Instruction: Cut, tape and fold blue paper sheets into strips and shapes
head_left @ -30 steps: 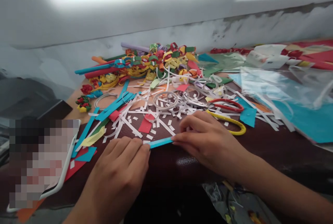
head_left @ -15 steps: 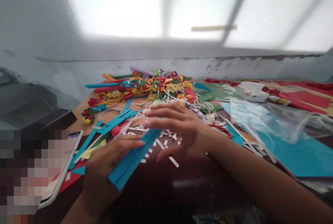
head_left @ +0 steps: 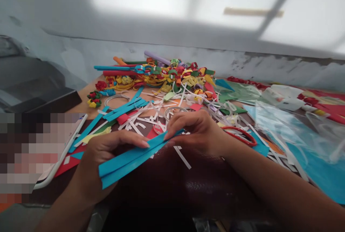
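A folded blue paper strip (head_left: 129,162) with a lengthwise crease slants across in front of me, above the dark table. My left hand (head_left: 98,162) is closed on its near part, thumb on top and the other fingers hidden beneath. At the far end, my right hand (head_left: 195,131) pinches the strip between thumb and fingers. More blue paper strips (head_left: 126,110) lie just beyond my left hand. White paper scraps (head_left: 183,158) are scattered under and around my right hand. Red-handled scissors (head_left: 239,133) lie by my right wrist, their blades not visible.
A heap of colourful paper chains and flowers (head_left: 172,75) fills the back of the table. Rolls of clear tape (head_left: 117,101) lie in front of it. At left stands a phone (head_left: 61,153), partly blurred out. Blue sheets under clear plastic (head_left: 318,163) cover the right side.
My right hand, open above the strip before, has come down and now pinches its far end. The strip has turned flatter. The whole view has shifted a little.
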`<state>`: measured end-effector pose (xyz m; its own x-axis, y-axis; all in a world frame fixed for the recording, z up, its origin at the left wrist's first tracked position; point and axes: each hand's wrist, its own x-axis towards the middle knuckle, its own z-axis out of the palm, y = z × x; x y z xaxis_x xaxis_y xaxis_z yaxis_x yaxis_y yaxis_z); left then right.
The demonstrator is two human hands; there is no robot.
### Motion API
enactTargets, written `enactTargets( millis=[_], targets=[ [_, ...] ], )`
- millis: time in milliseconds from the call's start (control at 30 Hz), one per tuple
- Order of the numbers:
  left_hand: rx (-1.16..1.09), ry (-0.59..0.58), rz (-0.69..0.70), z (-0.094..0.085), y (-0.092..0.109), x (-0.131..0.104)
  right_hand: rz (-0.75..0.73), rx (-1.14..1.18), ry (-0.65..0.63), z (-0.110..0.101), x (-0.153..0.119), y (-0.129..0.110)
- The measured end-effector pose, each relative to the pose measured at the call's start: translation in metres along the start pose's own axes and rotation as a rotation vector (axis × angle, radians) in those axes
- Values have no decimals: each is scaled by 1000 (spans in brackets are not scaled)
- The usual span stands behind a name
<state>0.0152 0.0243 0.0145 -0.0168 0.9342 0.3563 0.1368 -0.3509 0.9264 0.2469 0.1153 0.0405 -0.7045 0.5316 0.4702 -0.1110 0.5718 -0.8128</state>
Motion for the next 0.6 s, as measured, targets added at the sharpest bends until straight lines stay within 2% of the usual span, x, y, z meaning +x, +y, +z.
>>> enactTargets(
  millis=[100,200,367,467,600],
  targets=[
    [174,-7,78,0,3,0,11,24,106,0,2,4],
    [333,71,135,-1,3,2,-4,8,198,0,2,5],
    [233,232,6,2,-7,2,-40,-112,272,3,0,6],
    [189,317,-64,8,-4,2,-68,-148,275,7,0,6],
    [153,347,-92,13,4,3,-114,-216,287,9,0,5]
  ],
)
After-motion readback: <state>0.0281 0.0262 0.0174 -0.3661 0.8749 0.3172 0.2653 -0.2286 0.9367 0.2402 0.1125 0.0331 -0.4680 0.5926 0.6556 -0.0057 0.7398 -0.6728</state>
